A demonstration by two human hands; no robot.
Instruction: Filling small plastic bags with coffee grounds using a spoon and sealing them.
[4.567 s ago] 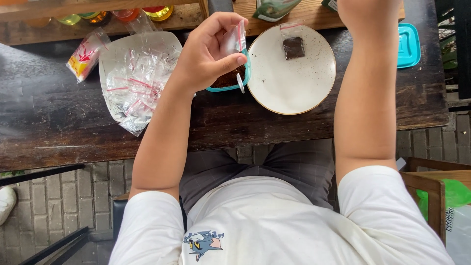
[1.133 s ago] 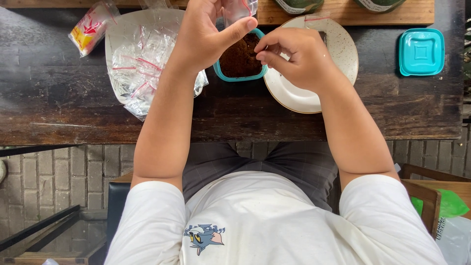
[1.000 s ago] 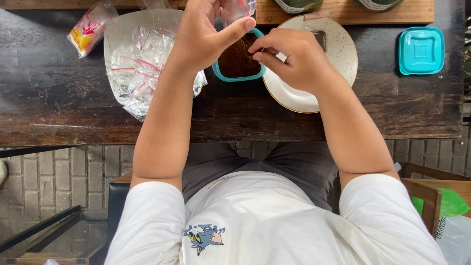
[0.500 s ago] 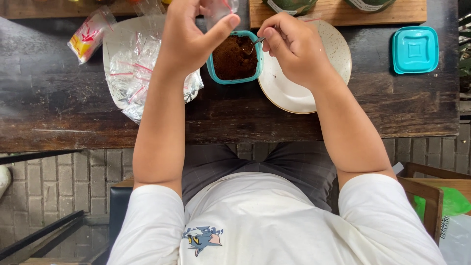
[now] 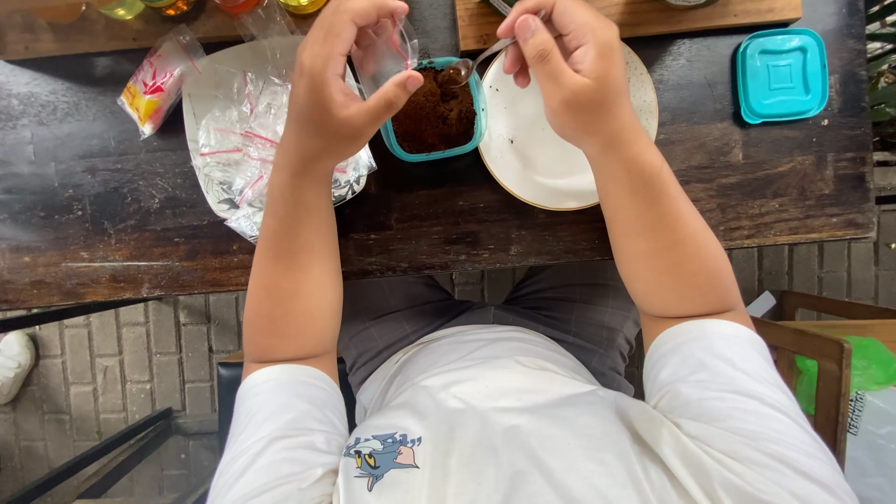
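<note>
My left hand pinches a small clear plastic bag just left of and above a teal tub filled with dark brown powder. In my right hand is a metal spoon, its bowl dipping at the tub's far rim. Beneath that hand a round white plate lies on the dark wooden table, right beside the tub.
A heap of clear bags with red strips lies left of the tub, a red-yellow packet beyond it. The teal lid sits far right. A wooden board and coloured jars line the far edge.
My right hand has lifted from over the tub toward the far side, and the spoon now shows in it. The left hand keeps the small bag raised beside the tub.
</note>
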